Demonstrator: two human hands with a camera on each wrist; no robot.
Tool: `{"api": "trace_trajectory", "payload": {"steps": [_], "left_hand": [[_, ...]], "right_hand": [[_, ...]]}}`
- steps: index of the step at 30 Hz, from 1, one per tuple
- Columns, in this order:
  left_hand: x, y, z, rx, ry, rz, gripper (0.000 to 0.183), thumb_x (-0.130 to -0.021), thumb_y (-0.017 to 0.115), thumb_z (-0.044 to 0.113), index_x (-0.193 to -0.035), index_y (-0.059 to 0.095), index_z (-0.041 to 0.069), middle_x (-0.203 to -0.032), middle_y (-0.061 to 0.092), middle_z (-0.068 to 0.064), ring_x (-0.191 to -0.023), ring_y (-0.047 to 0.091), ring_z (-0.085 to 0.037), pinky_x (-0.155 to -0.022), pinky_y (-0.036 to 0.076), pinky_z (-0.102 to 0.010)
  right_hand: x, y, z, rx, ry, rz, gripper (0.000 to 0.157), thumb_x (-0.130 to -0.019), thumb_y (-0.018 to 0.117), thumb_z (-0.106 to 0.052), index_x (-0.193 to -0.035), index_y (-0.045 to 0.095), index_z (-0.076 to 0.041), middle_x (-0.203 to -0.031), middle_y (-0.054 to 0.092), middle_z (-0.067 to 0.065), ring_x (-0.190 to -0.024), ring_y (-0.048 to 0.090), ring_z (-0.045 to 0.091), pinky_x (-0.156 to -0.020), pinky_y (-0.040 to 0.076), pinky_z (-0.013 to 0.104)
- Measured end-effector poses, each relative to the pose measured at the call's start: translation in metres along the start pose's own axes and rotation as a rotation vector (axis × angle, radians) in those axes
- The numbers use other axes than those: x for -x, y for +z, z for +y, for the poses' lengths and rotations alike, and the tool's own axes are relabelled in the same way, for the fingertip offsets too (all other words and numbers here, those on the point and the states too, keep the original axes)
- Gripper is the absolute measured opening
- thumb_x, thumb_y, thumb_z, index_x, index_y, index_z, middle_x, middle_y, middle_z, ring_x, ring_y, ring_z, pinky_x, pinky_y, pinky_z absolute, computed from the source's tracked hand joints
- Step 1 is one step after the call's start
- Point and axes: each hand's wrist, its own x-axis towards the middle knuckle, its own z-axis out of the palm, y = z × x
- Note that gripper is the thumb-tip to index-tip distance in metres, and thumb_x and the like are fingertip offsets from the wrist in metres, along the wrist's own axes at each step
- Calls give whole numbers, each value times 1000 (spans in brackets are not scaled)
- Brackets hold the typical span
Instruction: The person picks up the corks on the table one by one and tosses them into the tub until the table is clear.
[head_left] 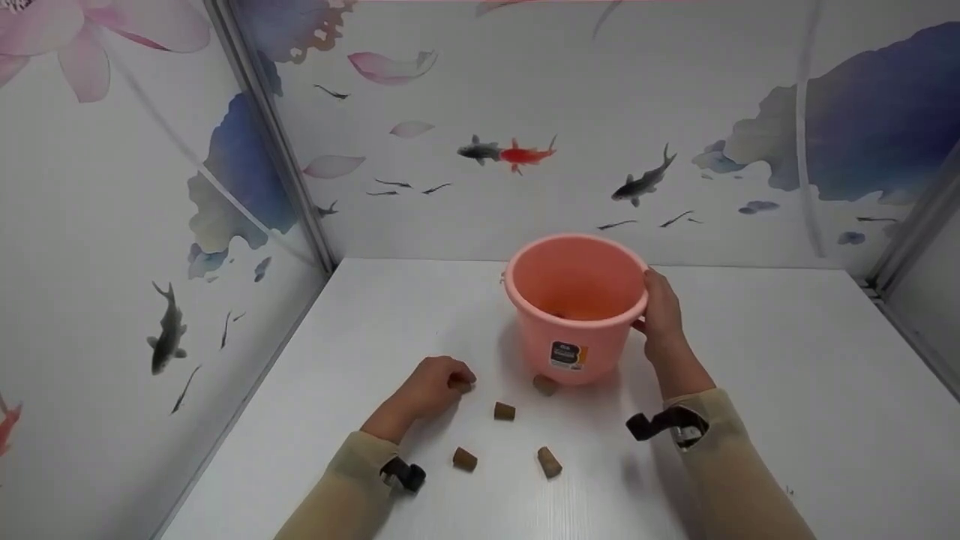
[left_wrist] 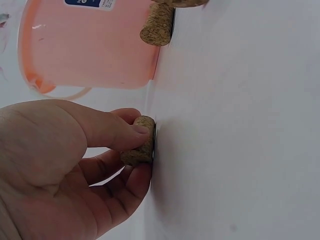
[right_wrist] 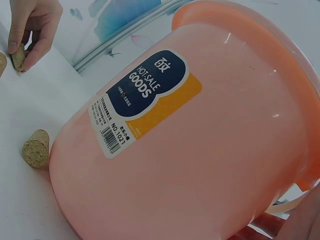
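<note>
The left hand (head_left: pixel 429 388) is pinching a stubby, speckled brown cork (left_wrist: pixel 138 154) against the white desk (head_left: pixel 405 307), between its left edge and the glossy pink bucket (head_left: pixel 540 330) the right hand (head_left: pixel 664 315) is grasping

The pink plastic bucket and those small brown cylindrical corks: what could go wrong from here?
The pink plastic bucket might tip or slide if the right hand holding its side pulls unevenly. The small brown cylindrical cork by its base could get nudged or pinned. The similar cork pinched by the left hand could slip, and its round shape might let it roll.
</note>
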Motion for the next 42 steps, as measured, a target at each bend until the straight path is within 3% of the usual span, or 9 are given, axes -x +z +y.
{"api": "trace_trajectory", "payload": {"steps": [9, 17, 22, 32, 42], "left_hand": [[2, 2, -4, 12, -52, -6, 15, -103, 70, 14, -114, 79, 14, -111, 73, -2, -99, 62, -18, -96, 59, -43], [-4, 0, -3, -13, 1, -18, 14, -102, 70, 13, -112, 80, 12, -108, 75, -3, -97, 63, -17, -93, 59, -42], [-10, -9, 3, -32, 2, -41, 15, -102, 70, 12, -113, 79, 10, -109, 75, -5, -97, 64, -18, -93, 59, -44], [-20, -32, 16, -30, -38, -44, 20, -104, 68, 12, -121, 78, 8, -114, 75, -5, -101, 64, -21, -99, 59, -44], [-27, -50, 38, -41, 12, 32, 18, -104, 67, 11, -118, 78, 11, -116, 75, -6, -104, 66, -20, -98, 60, -43]], "right_hand": [[3, 2, 0, 8, 0, -1, 60, -113, 25, -52, -160, 39, -16, -140, 55, 7, -118, 59, 24, -85, 58, 24], [4, 1, 0, 9, 14, -13, 61, -114, 24, -52, -161, 37, -17, -146, 53, 9, -122, 58, 26, -89, 58, 25], [3, -1, -2, -2, 11, -5, 61, -113, 24, -53, -161, 38, -18, -146, 53, 8, -124, 57, 25, -94, 56, 30], [1, 0, 1, 10, -12, -15, 61, -114, 22, -52, -161, 38, -17, -142, 54, 6, -118, 58, 23, -85, 58, 24], [0, -1, -1, 12, -19, -13, 59, -114, 24, -52, -159, 41, -17, -140, 56, 6, -119, 58, 24, -88, 59, 27]]}}
